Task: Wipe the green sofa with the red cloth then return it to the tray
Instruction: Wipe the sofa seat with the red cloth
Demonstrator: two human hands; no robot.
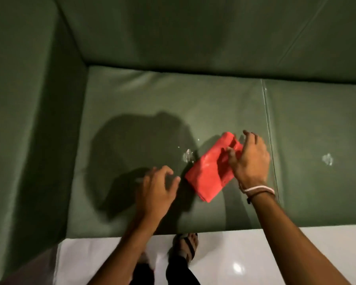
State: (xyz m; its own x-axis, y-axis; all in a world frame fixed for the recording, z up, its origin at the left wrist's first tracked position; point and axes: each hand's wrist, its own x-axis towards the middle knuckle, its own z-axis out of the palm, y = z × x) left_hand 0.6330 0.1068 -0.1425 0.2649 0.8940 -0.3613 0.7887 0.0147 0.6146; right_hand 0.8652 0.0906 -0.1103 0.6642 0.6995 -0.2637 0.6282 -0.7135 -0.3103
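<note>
Right hand (249,159) has its grip pressed flat on the folded red cloth (209,171) on the green sofa (152,95) seat; left hand (155,189) loose, empty. Best sweep toward that wet spot (187,155), keeping even pressure.

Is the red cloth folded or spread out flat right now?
Folded. The red cloth lies on the sofa seat as a compact thick rectangle, with the right hand pressing on it.
</note>
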